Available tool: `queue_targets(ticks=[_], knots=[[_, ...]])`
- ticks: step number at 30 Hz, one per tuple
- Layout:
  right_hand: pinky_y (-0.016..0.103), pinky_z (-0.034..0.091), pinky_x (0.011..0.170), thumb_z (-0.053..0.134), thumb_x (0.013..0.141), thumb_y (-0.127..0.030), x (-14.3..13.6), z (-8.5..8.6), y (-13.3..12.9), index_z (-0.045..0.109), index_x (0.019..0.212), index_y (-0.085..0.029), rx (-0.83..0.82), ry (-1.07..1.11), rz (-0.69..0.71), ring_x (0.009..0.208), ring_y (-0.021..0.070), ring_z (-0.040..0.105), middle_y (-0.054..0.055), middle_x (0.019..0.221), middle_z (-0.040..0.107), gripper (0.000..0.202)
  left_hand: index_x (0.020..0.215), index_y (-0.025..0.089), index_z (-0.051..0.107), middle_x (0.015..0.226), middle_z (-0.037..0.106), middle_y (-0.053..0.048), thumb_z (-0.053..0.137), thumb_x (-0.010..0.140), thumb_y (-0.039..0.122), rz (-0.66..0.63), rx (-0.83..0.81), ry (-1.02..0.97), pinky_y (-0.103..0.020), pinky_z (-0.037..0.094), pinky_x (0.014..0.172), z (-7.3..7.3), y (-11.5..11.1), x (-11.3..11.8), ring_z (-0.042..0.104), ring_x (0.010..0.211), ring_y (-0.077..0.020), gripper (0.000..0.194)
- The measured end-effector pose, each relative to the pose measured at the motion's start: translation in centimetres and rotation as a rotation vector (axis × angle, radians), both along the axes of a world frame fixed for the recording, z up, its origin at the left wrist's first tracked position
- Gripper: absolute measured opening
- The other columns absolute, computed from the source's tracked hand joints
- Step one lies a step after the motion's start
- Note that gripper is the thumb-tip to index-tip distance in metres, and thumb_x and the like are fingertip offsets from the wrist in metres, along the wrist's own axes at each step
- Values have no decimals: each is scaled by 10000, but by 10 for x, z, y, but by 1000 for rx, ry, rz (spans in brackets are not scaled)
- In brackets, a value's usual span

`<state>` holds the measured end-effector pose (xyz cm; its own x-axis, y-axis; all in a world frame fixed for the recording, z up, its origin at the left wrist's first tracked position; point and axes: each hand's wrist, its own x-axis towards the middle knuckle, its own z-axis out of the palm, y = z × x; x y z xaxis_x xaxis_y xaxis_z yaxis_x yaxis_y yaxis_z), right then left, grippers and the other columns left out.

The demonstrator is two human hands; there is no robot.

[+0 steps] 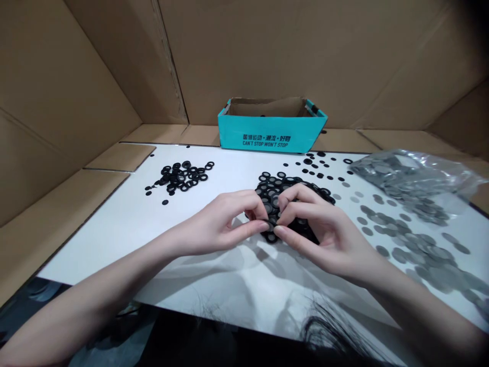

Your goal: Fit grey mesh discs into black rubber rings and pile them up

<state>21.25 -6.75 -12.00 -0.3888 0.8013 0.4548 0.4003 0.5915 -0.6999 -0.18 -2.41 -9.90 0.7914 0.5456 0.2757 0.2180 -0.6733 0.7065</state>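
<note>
Between the fingertips of both my hands is a small black ring, with what looks like a grey centre. My left hand pinches its left edge with thumb and forefinger. On the opposite edge, my right hand holds it in a similar pinch. Just behind and below the fingers lies a heap of black rings, many with grey discs in them; my right hand hides part of it. Loose grey discs are scattered on the white table to the right of my right hand.
A smaller pile of black rings lies at the left. Behind the heap stands a turquoise box. Small black discs dot the back right, beside a clear plastic bag of grey discs. Cardboard walls enclose the table.
</note>
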Motion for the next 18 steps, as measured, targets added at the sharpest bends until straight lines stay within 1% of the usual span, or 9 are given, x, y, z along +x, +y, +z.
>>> queue_targets(ticks=[3,5,7,11,14,18], knots=[[354,477,771,614,880,-168,-1,0,-1,593,774,-213,65,-67,-23,890,189,552,43,910,539,117,865,145,580,817,646,-20,528,961,194,-25,-38,79,-214,453,689,3,0,-2,575,734,-110,120],[390,463,791,618,880,-183,-1,1,-1,610,777,-218,129,-139,-50,912,210,545,53,916,557,109,885,151,579,776,668,-5,518,965,187,-18,-97,121,-201,447,645,4,-1,-2,599,687,-101,108],[436,440,826,620,881,-207,-2,2,-2,628,778,-223,186,-205,-79,952,238,537,69,947,577,105,903,149,600,754,692,1,528,959,178,-1,-134,135,-195,454,637,4,-2,-2,630,676,-101,95],[493,400,864,613,892,-224,-1,2,-3,636,782,-212,268,-298,-125,997,276,531,97,1002,616,113,914,130,668,774,718,-14,576,924,164,42,-150,111,-186,476,656,2,-4,1,654,702,-102,99],[496,386,853,588,905,-178,0,0,-2,634,792,-195,320,-345,-136,981,275,530,106,994,637,123,920,115,693,797,726,-20,602,906,165,86,-174,66,-171,484,666,1,-5,3,652,716,-93,105],[482,373,820,562,928,-171,1,-1,-1,642,800,-193,344,-374,-140,981,275,521,107,1004,653,153,892,113,683,811,717,-22,609,908,189,113,-183,10,-172,489,684,0,-7,7,645,725,-91,107]])
